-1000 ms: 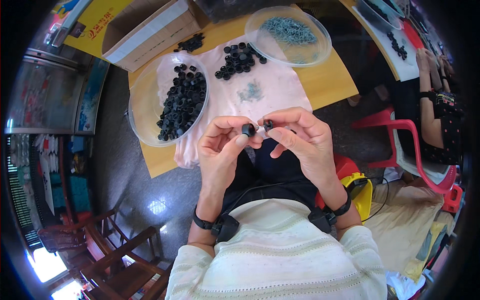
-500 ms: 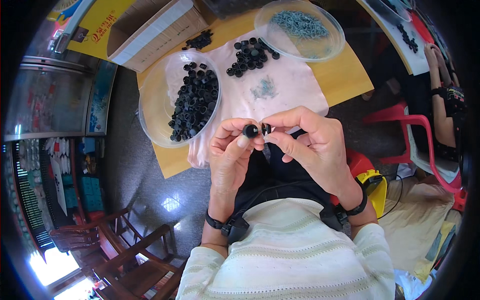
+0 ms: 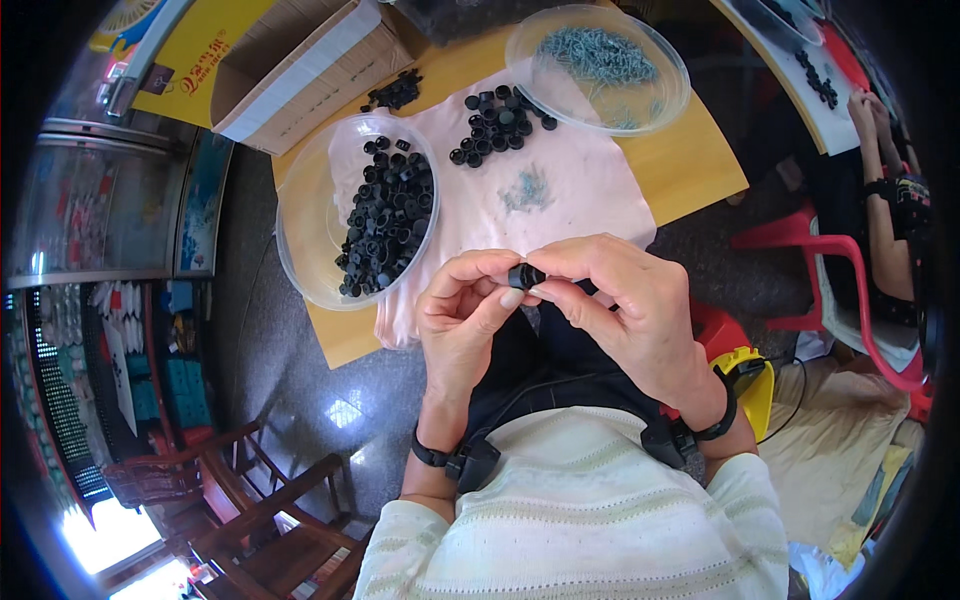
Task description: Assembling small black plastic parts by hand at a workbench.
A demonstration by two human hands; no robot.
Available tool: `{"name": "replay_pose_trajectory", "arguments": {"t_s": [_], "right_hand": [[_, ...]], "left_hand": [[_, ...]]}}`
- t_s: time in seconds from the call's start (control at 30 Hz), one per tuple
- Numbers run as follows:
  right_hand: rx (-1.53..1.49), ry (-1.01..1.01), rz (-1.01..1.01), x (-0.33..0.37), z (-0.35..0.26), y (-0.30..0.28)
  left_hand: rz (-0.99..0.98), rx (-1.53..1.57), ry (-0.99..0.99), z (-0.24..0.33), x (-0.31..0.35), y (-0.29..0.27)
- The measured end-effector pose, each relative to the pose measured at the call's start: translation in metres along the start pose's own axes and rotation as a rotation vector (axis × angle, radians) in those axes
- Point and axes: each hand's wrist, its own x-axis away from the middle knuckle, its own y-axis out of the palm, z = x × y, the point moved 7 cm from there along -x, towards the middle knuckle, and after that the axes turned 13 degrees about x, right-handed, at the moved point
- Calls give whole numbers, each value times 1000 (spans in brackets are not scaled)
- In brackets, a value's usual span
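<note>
A yellow table (image 3: pixel 690 165) carries a pink cloth (image 3: pixel 590 200), two clear dishes and a cardboard box (image 3: pixel 300 65).

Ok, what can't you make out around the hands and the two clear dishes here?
- Head view: small black part is mostly covered by fingertips of the left hand and right hand; its shape is unclear.
- Grey pieces in the far clear dish are too small to identify.
- Cardboard box is cut off by the top edge.

My left hand (image 3: pixel 462 318) and right hand (image 3: pixel 628 312) are raised in front of my chest, fingertips meeting in the middle. Both pinch with thumb and forefinger, the other fingers curled loosely behind. My forearms come up from below, a dark band around each wrist.
</note>
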Motion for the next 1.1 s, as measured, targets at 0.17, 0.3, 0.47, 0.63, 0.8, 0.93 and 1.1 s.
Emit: {"name": "replay_pose_trajectory", "arguments": {"t_s": [0.17,0.3,0.47,0.63,0.8,0.93,1.1], "right_hand": [[-72,58,16,8,9,3],[-35,35,59,12,6,1],[-15,16,56,13,6,0],[-113,159,-59,11,13,5],[-200,172,-25,12,20,5],[155,-181,85,9,-1,-2],[193,-151,111,12,-3,3]], "left_hand": [[-17,-59,4,-1,0,2],[-22,-47,-18,-3,1,1],[-34,-64,-55,-4,2,3],[-59,-84,-55,-3,2,3],[-61,-97,-44,-4,2,4],[-10,-62,-79,-7,2,3],[64,-13,-93,-10,4,-1]]}}
